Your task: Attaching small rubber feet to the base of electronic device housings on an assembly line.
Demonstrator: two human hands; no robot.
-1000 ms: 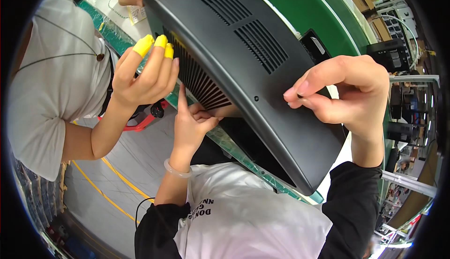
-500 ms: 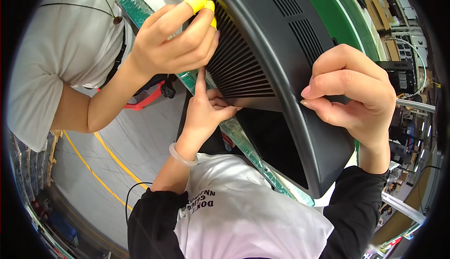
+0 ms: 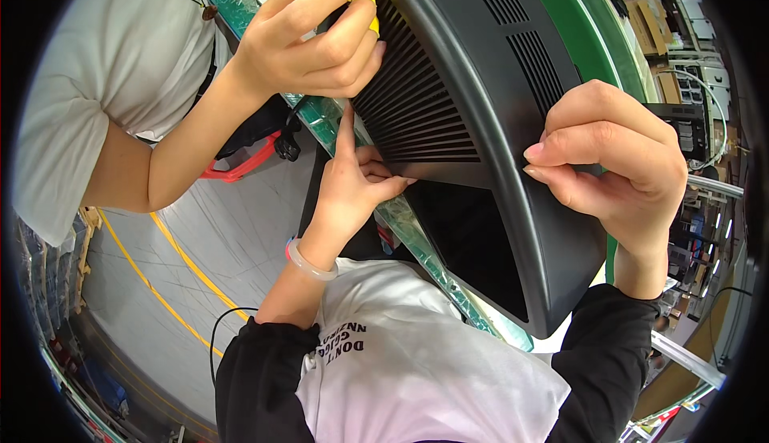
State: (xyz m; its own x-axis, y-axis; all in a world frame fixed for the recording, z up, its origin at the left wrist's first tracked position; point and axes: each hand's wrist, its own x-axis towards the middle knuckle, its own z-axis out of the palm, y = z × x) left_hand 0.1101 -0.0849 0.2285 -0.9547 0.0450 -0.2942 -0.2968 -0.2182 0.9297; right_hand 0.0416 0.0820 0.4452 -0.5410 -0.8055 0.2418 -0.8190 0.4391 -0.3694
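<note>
A large black plastic housing (image 3: pixel 513 122) stands tilted in front of me, with a fan of vent slots and a glossy dark panel (image 3: pixel 465 239) on its left face. My left hand (image 3: pixel 352 183) grips the left edge of this face, below the slots. Its index finger stretches upward along the edge, the thumb rests on the strip between slots and panel, and the other fingers are curled. Over the right side of the housing, my right hand (image 3: pixel 613 155) is closed in a pinch, thumb and fingertips near the rounded ridge. Whatever it pinches is too small to make out.
At the upper left a co-worker's hand (image 3: pixel 312 42), with yellow finger covers, touches the slotted face. A green-edged bench (image 3: pixel 436 259) runs beneath the housing. A red curved bar (image 3: pixel 248 163) and black cable stand by the grey floor (image 3: pixel 144 283). Shelved equipment lines the right.
The housing appears slightly further right and up at its top. The co-worker's hand has shifted up and right. My right hand has moved slightly right; my left keeps its hold.
</note>
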